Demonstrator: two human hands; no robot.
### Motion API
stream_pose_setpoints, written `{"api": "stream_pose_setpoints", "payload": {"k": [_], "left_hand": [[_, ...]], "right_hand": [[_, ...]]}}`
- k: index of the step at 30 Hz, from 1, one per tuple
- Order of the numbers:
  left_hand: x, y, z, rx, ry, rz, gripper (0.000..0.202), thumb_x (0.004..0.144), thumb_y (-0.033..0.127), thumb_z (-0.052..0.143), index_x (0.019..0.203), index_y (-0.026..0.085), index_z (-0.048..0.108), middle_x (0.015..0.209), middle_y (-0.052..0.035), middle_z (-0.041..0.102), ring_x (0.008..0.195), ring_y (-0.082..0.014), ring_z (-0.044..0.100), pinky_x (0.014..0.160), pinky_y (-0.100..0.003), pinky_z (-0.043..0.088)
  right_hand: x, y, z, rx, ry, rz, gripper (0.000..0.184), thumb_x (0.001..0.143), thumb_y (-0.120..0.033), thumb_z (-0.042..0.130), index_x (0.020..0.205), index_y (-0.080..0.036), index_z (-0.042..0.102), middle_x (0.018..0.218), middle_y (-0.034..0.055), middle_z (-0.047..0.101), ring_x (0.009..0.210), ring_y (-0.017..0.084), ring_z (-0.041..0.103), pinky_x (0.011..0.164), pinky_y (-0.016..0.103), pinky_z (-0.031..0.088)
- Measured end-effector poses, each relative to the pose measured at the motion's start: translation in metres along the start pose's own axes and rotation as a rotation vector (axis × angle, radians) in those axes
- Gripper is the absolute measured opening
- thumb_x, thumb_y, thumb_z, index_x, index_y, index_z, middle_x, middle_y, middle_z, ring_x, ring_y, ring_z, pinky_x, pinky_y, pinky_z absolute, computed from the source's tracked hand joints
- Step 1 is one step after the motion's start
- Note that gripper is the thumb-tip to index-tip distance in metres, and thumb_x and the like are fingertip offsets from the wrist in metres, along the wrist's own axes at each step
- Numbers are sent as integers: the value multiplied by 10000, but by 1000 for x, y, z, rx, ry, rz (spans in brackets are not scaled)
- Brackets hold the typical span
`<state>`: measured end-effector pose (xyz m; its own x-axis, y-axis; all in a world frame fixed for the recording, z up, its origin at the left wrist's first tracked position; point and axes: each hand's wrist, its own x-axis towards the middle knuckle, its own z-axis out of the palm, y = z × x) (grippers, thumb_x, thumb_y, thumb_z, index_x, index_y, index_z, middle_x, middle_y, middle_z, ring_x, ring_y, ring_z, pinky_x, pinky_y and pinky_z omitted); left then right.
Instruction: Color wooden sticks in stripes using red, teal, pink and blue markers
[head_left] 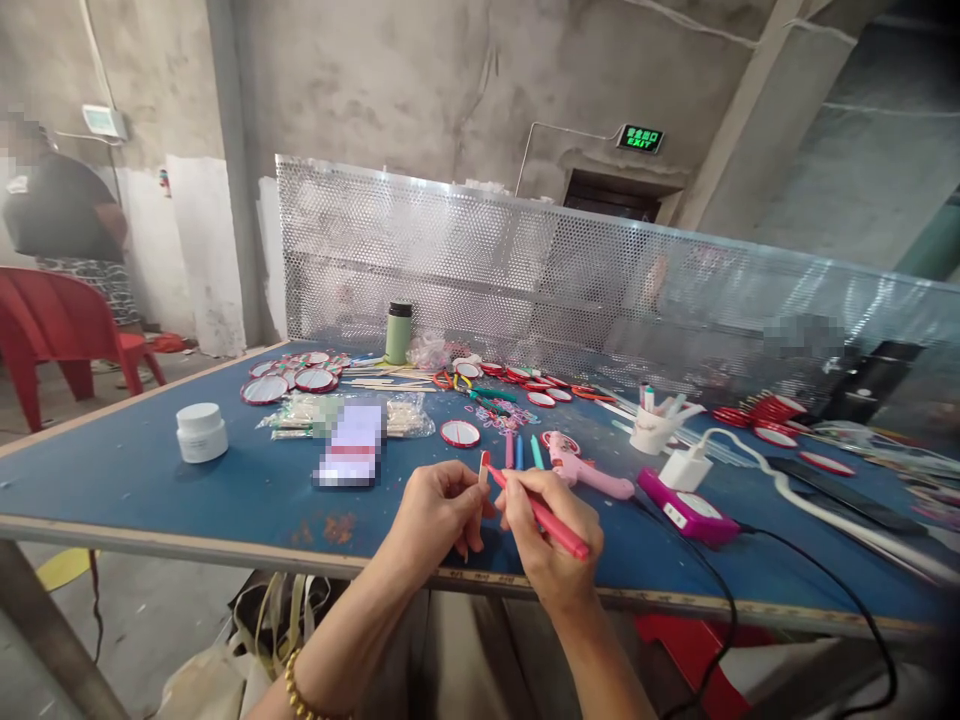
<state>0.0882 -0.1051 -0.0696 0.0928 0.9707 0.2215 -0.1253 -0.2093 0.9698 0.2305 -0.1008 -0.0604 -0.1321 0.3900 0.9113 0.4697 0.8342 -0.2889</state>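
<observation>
My left hand [439, 510] pinches a small flat wooden stick [484, 468] upright by its lower end, above the front edge of the blue table [135, 470]. My right hand [547, 530] grips a red pen [540, 512] like a writing tool, and its tip touches the stick. Both hands are closed on what they hold. Just beyond them lie a few coloured pens [523, 450], a pink glue gun [581, 465] and a round red-rimmed disc [460, 433].
A white jar [201, 432], bagged sticks [300, 412], red-rimmed discs [292, 378], a green bottle [398, 333], a white cup [652, 425], a magenta device [688, 507] with a black cable, a perforated metal screen [525, 270]. A person stands by a red chair [64, 325] at far left.
</observation>
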Motion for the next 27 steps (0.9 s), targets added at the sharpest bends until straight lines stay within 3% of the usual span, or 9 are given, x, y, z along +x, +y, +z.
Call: {"api": "stream_pose_setpoints", "payload": {"k": [27], "left_hand": [[-1,3,2,16,19,-14,364,812,476,638,645,164,553,408,13,558,322,-78,453,341,-168,365]], "right_hand": [[1,0,3,8,-26,-47,110,927,-144,563,886,-189,654,723,-7,708,579,107,663,567,220,513]]}}
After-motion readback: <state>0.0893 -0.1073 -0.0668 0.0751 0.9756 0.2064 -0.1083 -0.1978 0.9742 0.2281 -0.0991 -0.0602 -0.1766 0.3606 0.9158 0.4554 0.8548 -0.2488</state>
